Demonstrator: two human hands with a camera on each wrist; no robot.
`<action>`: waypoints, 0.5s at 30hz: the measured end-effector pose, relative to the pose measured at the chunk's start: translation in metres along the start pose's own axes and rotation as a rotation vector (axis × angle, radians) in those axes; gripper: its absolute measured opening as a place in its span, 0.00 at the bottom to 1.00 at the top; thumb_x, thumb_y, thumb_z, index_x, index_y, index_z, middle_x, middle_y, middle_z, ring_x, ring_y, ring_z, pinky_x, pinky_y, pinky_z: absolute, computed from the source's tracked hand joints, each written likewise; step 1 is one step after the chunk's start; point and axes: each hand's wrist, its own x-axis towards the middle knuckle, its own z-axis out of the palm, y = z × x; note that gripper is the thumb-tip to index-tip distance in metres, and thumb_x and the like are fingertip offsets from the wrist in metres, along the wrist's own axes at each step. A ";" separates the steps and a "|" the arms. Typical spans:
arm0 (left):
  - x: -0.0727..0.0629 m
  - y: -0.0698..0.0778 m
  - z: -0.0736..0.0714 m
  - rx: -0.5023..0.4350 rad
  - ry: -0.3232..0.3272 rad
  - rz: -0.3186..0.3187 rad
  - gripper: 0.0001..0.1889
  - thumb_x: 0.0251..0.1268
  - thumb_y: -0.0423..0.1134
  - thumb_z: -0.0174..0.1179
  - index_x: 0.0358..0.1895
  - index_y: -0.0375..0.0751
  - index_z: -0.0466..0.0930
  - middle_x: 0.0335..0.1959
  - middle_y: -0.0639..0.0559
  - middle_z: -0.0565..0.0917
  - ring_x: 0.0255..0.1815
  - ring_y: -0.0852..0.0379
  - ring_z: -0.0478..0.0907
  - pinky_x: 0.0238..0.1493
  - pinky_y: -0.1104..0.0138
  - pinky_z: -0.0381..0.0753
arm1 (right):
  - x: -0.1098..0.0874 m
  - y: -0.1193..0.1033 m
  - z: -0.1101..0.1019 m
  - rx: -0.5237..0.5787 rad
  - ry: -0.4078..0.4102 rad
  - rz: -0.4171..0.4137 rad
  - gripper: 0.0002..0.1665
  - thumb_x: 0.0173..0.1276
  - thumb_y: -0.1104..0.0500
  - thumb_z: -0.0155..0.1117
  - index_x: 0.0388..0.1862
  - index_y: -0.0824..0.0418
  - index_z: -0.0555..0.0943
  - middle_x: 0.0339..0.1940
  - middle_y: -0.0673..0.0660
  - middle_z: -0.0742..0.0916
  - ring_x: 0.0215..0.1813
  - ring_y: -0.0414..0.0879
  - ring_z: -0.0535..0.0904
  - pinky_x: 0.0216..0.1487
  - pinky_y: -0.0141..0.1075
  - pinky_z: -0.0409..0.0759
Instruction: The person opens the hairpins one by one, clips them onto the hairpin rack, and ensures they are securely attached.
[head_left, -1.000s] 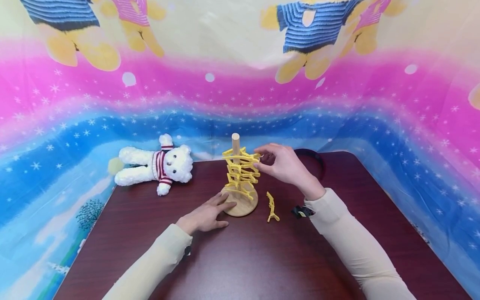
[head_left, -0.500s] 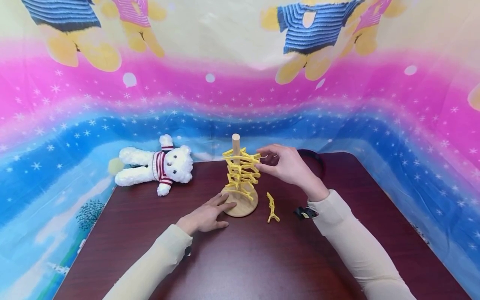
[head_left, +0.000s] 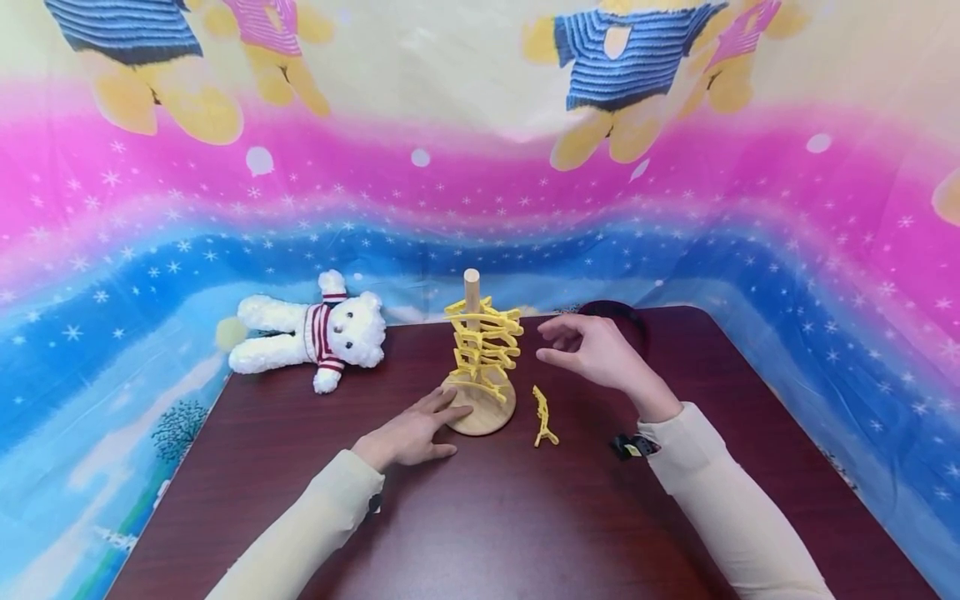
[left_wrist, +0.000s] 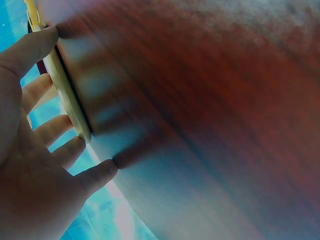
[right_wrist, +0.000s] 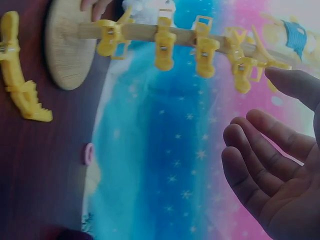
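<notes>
A wooden stand with a round base [head_left: 480, 423] and an upright post [head_left: 472, 289] stands on the table. Several yellow plastic spring clips [right_wrist: 164, 47] grip the post, one above another. My left hand [head_left: 408, 432] lies spread at the left of the base, fingertips on its edge. In the left wrist view, that hand [left_wrist: 47, 145] has its little finger and thumb apart from the others. My right hand [head_left: 596, 352] hovers right of the upper clips, fingers loosely bent and holding nothing. One more yellow clip [head_left: 543, 417] lies loose on the table, right of the base.
A white plush bear [head_left: 320, 329] in a striped shirt lies at the back left. Behind my right hand is a dark curved band [head_left: 636, 321]. A small pink ring [right_wrist: 89, 154] shows near the table's edge. Printed cloth [head_left: 480, 192] hangs around the table [head_left: 495, 533].
My right hand has let go of the uppermost clip and drawn back to the right and slightly down. The clip stays on the post. My left hand has not moved.
</notes>
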 end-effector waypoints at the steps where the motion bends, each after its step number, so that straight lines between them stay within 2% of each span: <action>1: 0.000 0.000 0.000 -0.002 0.002 0.001 0.35 0.69 0.53 0.62 0.77 0.56 0.61 0.82 0.41 0.52 0.83 0.40 0.45 0.77 0.47 0.59 | -0.002 0.003 0.001 0.005 -0.003 -0.001 0.21 0.62 0.43 0.73 0.52 0.48 0.85 0.45 0.50 0.89 0.41 0.40 0.83 0.45 0.40 0.83; 7: 0.000 0.000 0.001 -0.006 0.001 -0.005 0.35 0.69 0.53 0.62 0.77 0.57 0.61 0.82 0.42 0.52 0.83 0.41 0.45 0.77 0.47 0.59 | -0.010 0.018 0.013 0.031 -0.037 -0.002 0.15 0.62 0.47 0.74 0.47 0.47 0.86 0.37 0.45 0.89 0.37 0.39 0.83 0.40 0.36 0.81; 15: 0.000 0.002 0.000 -0.010 0.000 -0.014 0.35 0.69 0.53 0.62 0.77 0.56 0.61 0.82 0.42 0.52 0.83 0.41 0.45 0.77 0.47 0.59 | -0.024 0.039 0.029 0.049 -0.122 0.036 0.14 0.62 0.48 0.74 0.46 0.47 0.86 0.37 0.45 0.88 0.38 0.39 0.83 0.40 0.35 0.81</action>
